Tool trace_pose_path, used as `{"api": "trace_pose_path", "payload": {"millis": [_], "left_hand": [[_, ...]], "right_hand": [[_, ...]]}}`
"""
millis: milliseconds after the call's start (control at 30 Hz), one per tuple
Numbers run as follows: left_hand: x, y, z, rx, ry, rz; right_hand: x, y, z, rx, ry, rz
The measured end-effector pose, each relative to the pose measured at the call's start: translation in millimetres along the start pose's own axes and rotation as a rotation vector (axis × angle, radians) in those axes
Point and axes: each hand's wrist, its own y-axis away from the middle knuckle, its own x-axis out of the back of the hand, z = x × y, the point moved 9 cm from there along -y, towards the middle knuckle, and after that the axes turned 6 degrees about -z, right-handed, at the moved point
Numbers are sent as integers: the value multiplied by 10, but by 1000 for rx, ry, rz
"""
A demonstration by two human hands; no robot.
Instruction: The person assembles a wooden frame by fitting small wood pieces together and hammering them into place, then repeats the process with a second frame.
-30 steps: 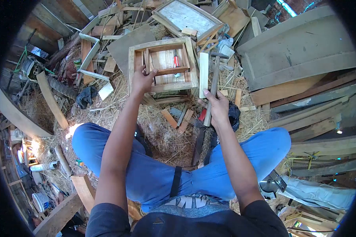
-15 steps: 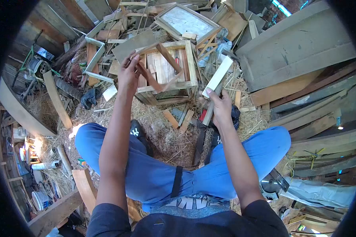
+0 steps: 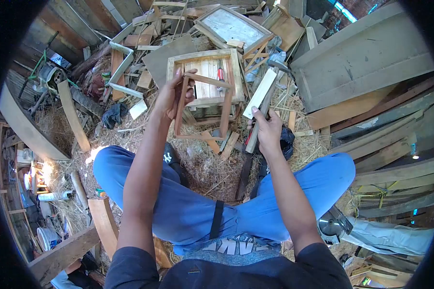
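Observation:
My left hand (image 3: 173, 96) is closed around the upper left corner of a small rectangular wooden frame (image 3: 225, 115). The frame hangs in front of a low wooden box-like stand (image 3: 235, 72) with a slatted top. On those slats lies a red-handled screwdriver (image 3: 220, 74). Closed in my right hand (image 3: 269, 131) are two things side by side: a pale flat wood strip (image 3: 261, 94) and a hammer (image 3: 269, 98), its head pointing away from me. My right thumb presses on the strip's near end.
Straw and wood scraps (image 3: 230, 144) cover the ground between my legs. A framed panel (image 3: 234, 26) leans behind the stand. To the right are a large grey panel (image 3: 366, 62) and stacked boards (image 3: 395, 156). A circular saw (image 3: 332, 225) sits beside my right knee.
The small wooden frame has swung from a tilted, blurred position to hang nearly face-on, lower and farther right. My left hand has shifted slightly right. My right hand keeps its hold, nearly still.

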Motion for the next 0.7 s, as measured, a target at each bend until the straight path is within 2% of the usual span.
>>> {"api": "trace_pose_path", "payload": {"millis": [67,267,367,700], "left_hand": [[-129,35,-102,24,-35,-12],[-272,22,-222,33,181,-144],[-262,-6,-244,39,173,-161],[-271,-20,-326,59,159,-190]], "right_hand": [[-18,-8,-29,32,-36,-1],[-94,-21,-178,73,-74,-16],[-119,-46,-214,126,-112,-40],[-69,-63,-190,97,-113,29]]}}
